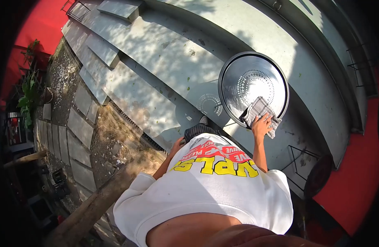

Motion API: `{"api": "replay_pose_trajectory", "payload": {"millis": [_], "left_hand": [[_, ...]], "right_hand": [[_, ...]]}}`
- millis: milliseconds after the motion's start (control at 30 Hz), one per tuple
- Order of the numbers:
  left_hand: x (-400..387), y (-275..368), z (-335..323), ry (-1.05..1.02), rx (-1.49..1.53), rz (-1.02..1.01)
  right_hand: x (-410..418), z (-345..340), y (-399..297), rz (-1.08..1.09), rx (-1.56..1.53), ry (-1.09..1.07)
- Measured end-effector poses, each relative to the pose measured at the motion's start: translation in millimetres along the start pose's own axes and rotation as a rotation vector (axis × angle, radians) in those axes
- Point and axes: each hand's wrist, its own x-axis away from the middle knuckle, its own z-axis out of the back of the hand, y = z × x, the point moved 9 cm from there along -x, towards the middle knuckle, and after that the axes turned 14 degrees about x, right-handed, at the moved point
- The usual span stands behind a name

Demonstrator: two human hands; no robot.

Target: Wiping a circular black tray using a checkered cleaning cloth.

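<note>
A round, shiny metal tabletop (239, 72) with rings of small holes and a dark rim stands in front of me on the right. My right hand (262, 124) presses a checkered cloth (260, 108) onto its near edge, fingers spread over the fabric. Part of the cloth hangs over the rim. My left hand (178, 144) hangs down by my hip, beside the dark striped trousers (197, 132). Its fingers are partly hidden, and nothing is visible in it.
Broad concrete steps (164, 52) with raised blocks (102, 49) descend leftward to paving slabs (81, 123). A wooden pole (93, 203) slants across the lower left. On the right stand a dark round-seated stool (318, 176) and a red surface (356, 173).
</note>
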Motion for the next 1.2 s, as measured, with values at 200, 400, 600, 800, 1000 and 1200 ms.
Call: {"api": "replay_pose_trajectory", "payload": {"millis": [200,400,600,800,1000,1200], "left_hand": [[5,-25,-6,0.197,-0.809,-0.705],[10,9,43,0.124,-0.679,-0.705],[-3,45,59,0.022,-0.540,-0.703],[-53,35,-76,-0.053,-0.401,-0.681],[-33,83,-117,-0.018,-0.644,-0.648],[-6,52,-87,-0.001,-0.411,-0.366]], "right_hand": [[-1,10,1,0.032,-0.017,0.026],[1,10,-1,0.071,-0.050,0.003],[0,7,2,0.104,-0.031,-0.034],[2,11,4,0.105,-0.029,-0.044],[-2,2,6,0.111,-0.004,-0.011],[-1,-2,11,0.102,-0.018,-0.051]]}}
